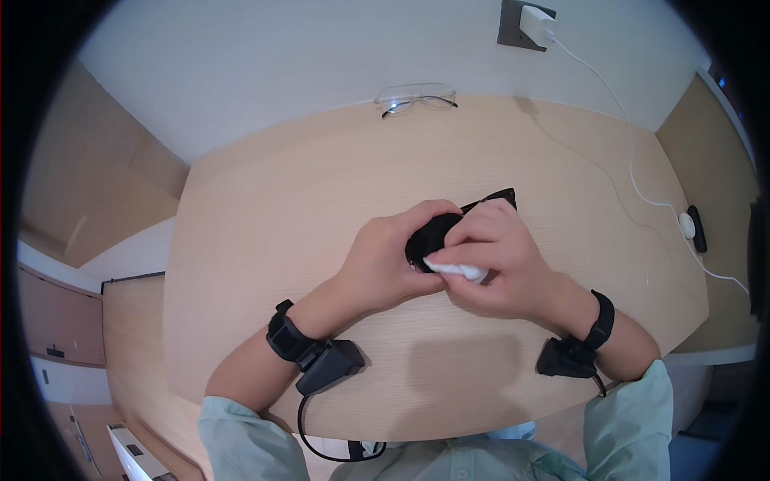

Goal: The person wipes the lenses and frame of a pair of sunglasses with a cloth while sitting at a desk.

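So we've got both hands close together over the middle of the counter [265,192], working on what looks like a pair of black sunglasses [431,239]. Our left hand [385,256] is curled around the near end, thumb and fingers bent in along the edge of the dark lens. Our right hand [501,260] is pinched narrow on a scrunched white tissue [465,272], and the tip of it sits right at the lower edge of that lens. So the sunglasses are between the two hands, slanting up so the far end pokes out past the top of the right hand; the stretch behind our fingers is hidden, so we can't tell how the frame sits there. Beyond both hands, well apart from them, a pair of clear glasses [397,105] lies at the back of the counter by the wall [321,48]. Further off, up and to the right of the right hand, a white charger [537,24] is plugged into a dark socket [507,32], and its white cable [632,160] runs down the right side. Behind each hand we've got a black strap on the wrist, with a black box hanging just off it, and pale green sleeves rolled to about the elbows.
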The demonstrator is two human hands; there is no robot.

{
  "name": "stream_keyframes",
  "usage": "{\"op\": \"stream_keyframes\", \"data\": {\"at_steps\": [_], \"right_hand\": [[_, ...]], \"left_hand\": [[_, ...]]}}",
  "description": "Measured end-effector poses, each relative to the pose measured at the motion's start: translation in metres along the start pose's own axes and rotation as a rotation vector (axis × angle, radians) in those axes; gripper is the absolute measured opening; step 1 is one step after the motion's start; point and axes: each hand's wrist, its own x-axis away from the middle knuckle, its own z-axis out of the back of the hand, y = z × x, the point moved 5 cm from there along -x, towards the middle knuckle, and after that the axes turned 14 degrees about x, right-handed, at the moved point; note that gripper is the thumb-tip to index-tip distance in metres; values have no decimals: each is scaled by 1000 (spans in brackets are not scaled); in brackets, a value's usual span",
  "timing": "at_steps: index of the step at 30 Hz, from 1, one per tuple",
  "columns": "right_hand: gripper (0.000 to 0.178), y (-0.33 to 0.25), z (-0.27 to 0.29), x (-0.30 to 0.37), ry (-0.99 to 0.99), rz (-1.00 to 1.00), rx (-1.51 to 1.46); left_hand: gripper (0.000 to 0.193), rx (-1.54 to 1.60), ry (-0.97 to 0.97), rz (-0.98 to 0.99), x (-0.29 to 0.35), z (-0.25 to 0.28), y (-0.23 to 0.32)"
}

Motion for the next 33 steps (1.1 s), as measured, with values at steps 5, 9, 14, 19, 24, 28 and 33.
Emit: {"op": "stream_keyframes", "data": {"at_steps": [5,9,14,19,24,28,33], "right_hand": [[19,-2,1,0,-6,50,22],[16,12,7,2,105,-117,114],[17,22,5,2,155,-285,28],[19,14,5,1,92,-170,55],[21,5,-1,4,16,0,-4],[21,0,-6,5,-56,63,-5],[18,6,-1,5,28,-7,35]], "left_hand": [[71,-26,-18,10,-1,-1,1],[74,19,5,31,-2,-2,6],[75,-14,6,77,0,-1,4],[71,17,0,40,-2,-2,4],[71,-19,-12,28,-1,-2,1],[66,-24,28,-80,-1,-2,3],[67,-5,36,-65,-2,-4,2]]}}
